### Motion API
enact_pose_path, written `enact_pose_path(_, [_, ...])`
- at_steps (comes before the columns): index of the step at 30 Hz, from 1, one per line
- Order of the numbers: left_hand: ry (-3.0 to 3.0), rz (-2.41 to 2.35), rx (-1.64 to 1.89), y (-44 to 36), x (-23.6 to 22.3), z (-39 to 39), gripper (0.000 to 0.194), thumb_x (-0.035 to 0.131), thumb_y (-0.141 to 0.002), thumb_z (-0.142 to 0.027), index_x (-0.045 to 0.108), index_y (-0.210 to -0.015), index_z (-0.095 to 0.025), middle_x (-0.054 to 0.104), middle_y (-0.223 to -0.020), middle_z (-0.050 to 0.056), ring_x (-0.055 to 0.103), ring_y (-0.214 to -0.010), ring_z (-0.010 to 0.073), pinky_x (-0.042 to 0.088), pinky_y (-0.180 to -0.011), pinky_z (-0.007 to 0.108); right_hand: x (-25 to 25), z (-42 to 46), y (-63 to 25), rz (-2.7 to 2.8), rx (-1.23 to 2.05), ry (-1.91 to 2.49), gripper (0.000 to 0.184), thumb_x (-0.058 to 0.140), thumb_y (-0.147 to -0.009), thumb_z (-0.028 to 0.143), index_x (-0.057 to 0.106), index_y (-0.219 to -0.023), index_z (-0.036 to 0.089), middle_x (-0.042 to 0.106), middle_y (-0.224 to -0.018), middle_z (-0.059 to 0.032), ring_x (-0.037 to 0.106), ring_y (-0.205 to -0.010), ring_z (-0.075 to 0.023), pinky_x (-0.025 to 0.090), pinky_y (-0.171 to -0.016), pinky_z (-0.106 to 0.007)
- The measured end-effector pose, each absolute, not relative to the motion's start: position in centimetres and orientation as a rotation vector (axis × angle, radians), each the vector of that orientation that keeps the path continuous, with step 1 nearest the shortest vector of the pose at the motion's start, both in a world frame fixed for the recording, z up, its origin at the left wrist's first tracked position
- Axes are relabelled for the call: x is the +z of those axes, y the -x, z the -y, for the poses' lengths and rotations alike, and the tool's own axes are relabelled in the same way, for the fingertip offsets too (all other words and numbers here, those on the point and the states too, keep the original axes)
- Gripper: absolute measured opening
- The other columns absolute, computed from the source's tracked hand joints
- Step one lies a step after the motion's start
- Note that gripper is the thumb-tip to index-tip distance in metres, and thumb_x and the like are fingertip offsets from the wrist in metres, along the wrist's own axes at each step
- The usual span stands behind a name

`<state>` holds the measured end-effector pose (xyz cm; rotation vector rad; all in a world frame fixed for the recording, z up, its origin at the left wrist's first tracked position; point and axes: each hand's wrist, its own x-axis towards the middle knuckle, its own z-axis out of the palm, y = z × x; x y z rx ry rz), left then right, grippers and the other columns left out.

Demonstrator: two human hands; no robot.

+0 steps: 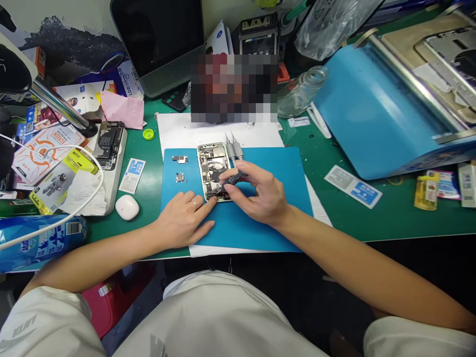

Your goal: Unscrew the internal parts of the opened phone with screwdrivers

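Observation:
An opened smartphone [214,166], its inner parts bare, lies on a blue work mat [260,233]. My left hand [184,218] rests flat on the mat, fingers apart, the index fingertip at the phone's bottom edge. A ring is on one finger. Pinched in my right hand [266,193] is a slim dark screwdriver [236,176], slanting down over the phone's lower part; its tip is too small to make out. Two grey screwdrivers [234,148] lie just right of the phone's top. Small metal phone parts [180,159] sit on the mat to its left.
A white earbud case [127,207] and a printed card [132,176] lie left of the mat. Further left are another opened phone [107,144] and a blue packet [40,240]. A glass jar [303,91] and a large blue sheet [368,109] stand at the right.

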<state>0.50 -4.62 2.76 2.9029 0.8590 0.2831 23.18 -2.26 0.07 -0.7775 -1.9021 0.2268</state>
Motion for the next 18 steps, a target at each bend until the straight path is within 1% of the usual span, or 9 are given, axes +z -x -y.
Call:
enact_pose_path(7, [-2.903,-0.862,0.27,-0.54,2.67,4.73,0.049,0.042,-0.105,-0.044,0.054,-0.136,-0.008,0.062,-0.091,0.01,0.055,-0.081,0.0241,0.037,-0.066,0.037,0.11,2.28,-23.15,1.913,0.216,0.75,0.071,0.065,-0.089,0.007,0.036,-0.151,0.024,0.076,-0.107,-0.0089,0.077,-0.093,-0.0208,0.069,-0.076,-0.031])
enact_pose_path(11, [-2.901,-0.862,0.266,-0.53,2.65,4.72,0.049,0.042,-0.105,-0.044,0.053,-0.137,-0.008,0.062,-0.091,0.01,0.056,-0.082,0.0242,0.038,-0.066,0.038,0.35,2.09,-23.15,1.955,0.176,0.678,0.071,0.066,-0.089,0.007,0.036,-0.152,0.023,0.077,-0.105,-0.0091,0.077,-0.092,-0.021,0.069,-0.078,-0.034])
enact_pose_path(13, [-2.901,-0.862,0.27,-0.49,2.61,4.7,0.05,0.043,-0.104,-0.044,0.052,-0.137,-0.008,0.061,-0.09,0.009,0.056,-0.082,0.0242,0.038,-0.065,0.038,0.49,2.0,-23.17,1.977,0.149,0.638,0.07,0.068,-0.089,0.008,0.037,-0.15,0.023,0.077,-0.106,-0.0092,0.077,-0.094,-0.0217,0.069,-0.079,-0.035])
enact_pose_path(16, [-2.903,-0.864,0.276,-0.47,2.55,4.68,0.05,0.044,-0.104,-0.044,0.052,-0.137,-0.008,0.061,-0.09,0.008,0.055,-0.081,0.024,0.037,-0.064,0.038,0.75,1.97,-23.16,1.999,0.101,0.629,0.067,0.07,-0.089,0.011,0.04,-0.147,0.025,0.078,-0.106,-0.0081,0.077,-0.095,-0.0212,0.069,-0.078,-0.034])
enact_pose_path(18, [-2.901,-0.862,0.279,-0.47,2.55,4.67,0.049,0.045,-0.104,-0.043,0.052,-0.138,-0.008,0.061,-0.09,0.008,0.055,-0.081,0.0239,0.037,-0.064,0.038,0.93,2.02,-23.12,2.01,0.069,0.631,0.065,0.07,-0.088,0.01,0.042,-0.146,0.023,0.078,-0.105,-0.0091,0.077,-0.094,-0.0211,0.068,-0.078,-0.033])
